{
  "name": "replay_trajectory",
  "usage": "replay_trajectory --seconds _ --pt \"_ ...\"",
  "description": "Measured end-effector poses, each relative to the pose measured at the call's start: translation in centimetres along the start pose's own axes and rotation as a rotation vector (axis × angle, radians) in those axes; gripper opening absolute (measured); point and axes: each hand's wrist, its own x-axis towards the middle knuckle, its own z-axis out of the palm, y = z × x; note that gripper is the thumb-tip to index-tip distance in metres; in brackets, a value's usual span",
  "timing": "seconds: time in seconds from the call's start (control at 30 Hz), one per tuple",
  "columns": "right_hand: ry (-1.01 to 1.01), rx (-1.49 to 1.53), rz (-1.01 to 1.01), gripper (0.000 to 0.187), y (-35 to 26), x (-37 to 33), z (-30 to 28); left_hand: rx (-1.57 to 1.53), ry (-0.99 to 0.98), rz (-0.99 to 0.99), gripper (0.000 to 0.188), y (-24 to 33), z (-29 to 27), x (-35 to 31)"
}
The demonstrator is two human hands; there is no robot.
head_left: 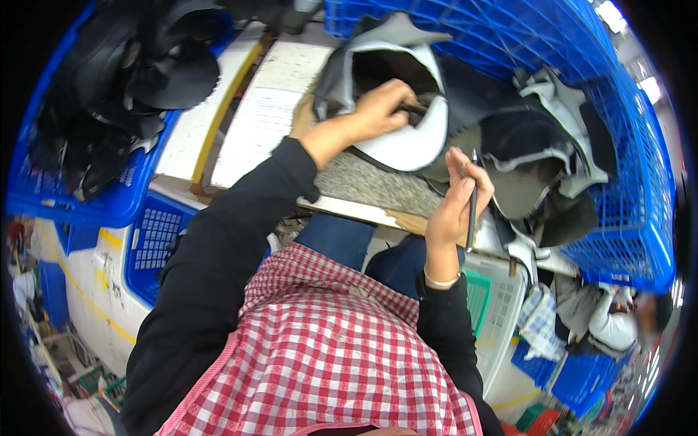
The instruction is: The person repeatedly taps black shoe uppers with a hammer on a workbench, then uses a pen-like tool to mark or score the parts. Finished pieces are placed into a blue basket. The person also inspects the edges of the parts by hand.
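A black shoe upper (331, 91) with a white and grey lining lies on the worktable in front of me. My left hand (379, 110) is at its opening, fingers curled and closed on the upper's dark edge; the fingertips are partly hidden. To the right, my right hand (459, 195) grips a slim dark pen (472, 211), held upright between thumb and fingers with its silver tip pointing away from me. The pen is apart from the upper. More black and grey uppers (527, 138) are heaped just beyond my right hand.
A speckled grey slab (378, 185) lies under the upper, beside a printed paper sheet (270, 120). Blue crates stand around: one (632, 145) at right, one (94, 207) at left full of black pieces. A co-worker (614, 323) sits at the lower right.
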Motion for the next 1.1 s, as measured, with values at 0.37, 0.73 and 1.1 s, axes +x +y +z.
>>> replay_trajectory --seconds 0.37,0.73,1.1 --pt "-0.198 -0.172 0.028 0.021 9.5 4.7 7.4 -0.157 0.204 0.045 0.026 4.2 -15.2 8.7" --pt "-0.253 -0.292 -0.085 0.03 10.4 4.1 7.2 -0.863 1.514 -0.428 0.039 -16.6 -35.8 0.1" --pt "-0.307 -0.34 -0.144 0.024 10.2 4.4 6.7 -0.563 1.1 0.367 0.016 11.6 -37.3 2.4"
